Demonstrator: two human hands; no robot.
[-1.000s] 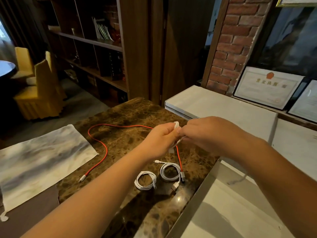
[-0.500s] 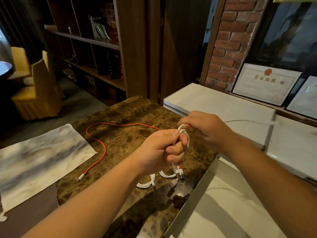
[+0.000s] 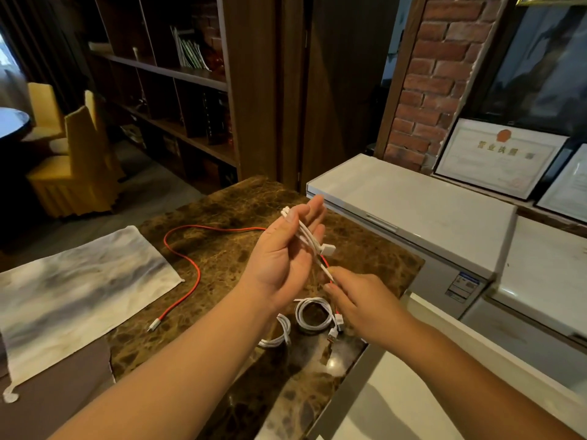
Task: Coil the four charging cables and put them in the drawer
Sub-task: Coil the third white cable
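Observation:
My left hand [image 3: 282, 258] is raised palm-up over the brown marble table [image 3: 222, 281], its thumb pinning a folded white cable [image 3: 305, 235] against straight fingers. The cable's USB plug [image 3: 328, 250] sticks out to the right. Just below, my right hand [image 3: 359, 301] pinches that cable's loose tail. Two coiled white cables [image 3: 313, 315] [image 3: 279, 335] lie on the table under my hands. A red cable [image 3: 197, 271] lies uncoiled to the left. An open white drawer [image 3: 347, 384] shows at bottom right.
A grey-white cloth [image 3: 73, 281] covers the table's left part. White chest freezers [image 3: 413, 204] stand right of the table, with framed certificates [image 3: 498, 157] behind. Wooden shelves [image 3: 178, 90] and yellow chairs [image 3: 79, 160] are farther back left.
My hands, close together on the white cable before, have come apart. The left hand opened out palm-up with the folded bundle, and the right hand dropped lower along the tail.

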